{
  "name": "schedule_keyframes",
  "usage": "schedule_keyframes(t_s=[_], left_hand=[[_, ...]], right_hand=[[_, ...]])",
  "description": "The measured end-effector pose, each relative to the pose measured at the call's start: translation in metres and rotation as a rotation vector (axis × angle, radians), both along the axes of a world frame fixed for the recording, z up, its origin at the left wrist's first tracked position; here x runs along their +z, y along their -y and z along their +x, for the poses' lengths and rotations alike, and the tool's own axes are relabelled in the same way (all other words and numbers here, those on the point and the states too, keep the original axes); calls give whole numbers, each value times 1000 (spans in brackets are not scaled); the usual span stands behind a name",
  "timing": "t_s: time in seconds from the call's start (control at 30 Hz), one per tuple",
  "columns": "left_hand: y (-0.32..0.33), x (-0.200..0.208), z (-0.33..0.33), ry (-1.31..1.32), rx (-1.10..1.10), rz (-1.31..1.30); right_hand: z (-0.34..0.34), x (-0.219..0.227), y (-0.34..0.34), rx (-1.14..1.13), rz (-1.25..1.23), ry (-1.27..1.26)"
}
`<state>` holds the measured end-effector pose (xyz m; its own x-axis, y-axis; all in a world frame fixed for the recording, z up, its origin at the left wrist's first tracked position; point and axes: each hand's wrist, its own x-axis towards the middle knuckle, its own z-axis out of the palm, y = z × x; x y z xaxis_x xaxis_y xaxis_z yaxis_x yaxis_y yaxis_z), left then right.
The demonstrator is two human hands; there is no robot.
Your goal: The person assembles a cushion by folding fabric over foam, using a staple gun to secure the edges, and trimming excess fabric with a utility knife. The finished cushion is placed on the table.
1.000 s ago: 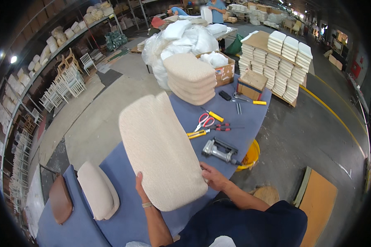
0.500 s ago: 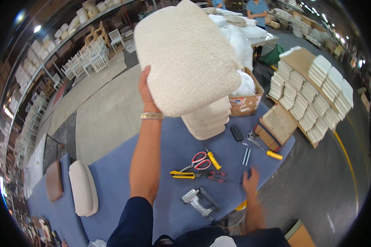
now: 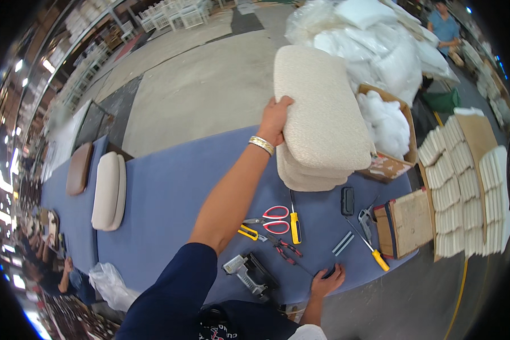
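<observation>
My left hand (image 3: 275, 118) grips the left edge of a cream, textured seat cushion (image 3: 323, 107). That cushion lies over a stack of similar cushions (image 3: 309, 182) at the far side of the blue table (image 3: 170, 192). Near the table's front edge, my right hand (image 3: 331, 281) is closed around a dark-handled tool (image 3: 324, 273). Its thin shaft points left, but its exact kind is unclear. Left of that hand lie red-handled pliers (image 3: 283, 248), scissors (image 3: 276, 227), a yellow cutter (image 3: 249, 231), a yellow screwdriver (image 3: 296, 228) and a staple gun (image 3: 248, 276).
Right of the stack stand a carton of white stuffing (image 3: 399, 164), a black case (image 3: 347, 201), a wooden box (image 3: 411, 224) and another yellow screwdriver (image 3: 379, 260). Two padded pieces, brown (image 3: 79, 170) and beige (image 3: 105, 192), lie far left. A person (image 3: 443, 28) stands behind plastic-wrapped bundles.
My left hand has brought the cushion down from mid-air onto the stack. The view has turned, and my right hand stays low near the front edge with the dark-handled tool.
</observation>
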<state>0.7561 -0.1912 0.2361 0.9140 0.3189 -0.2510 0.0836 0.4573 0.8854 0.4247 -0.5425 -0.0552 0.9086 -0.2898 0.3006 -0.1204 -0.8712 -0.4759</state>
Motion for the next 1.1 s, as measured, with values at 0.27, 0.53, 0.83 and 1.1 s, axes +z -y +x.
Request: schedule_keyframes(t_s=[0.27, 0.53, 0.83, 1.1], left_hand=[[-20, -9, -53, 22, 148, 1129], [-98, 75, -320, 321, -708, 1710], [-236, 43, -509, 177, -183, 2361], [-376, 30, -593, 71, -239, 2316]], right_hand=[[-5, -8, -13, 25, -1, 9], [8, -19, 14, 99, -112, 129], [20, 74, -117, 182, 380, 143], [-106, 74, -400, 1015, 647, -212]])
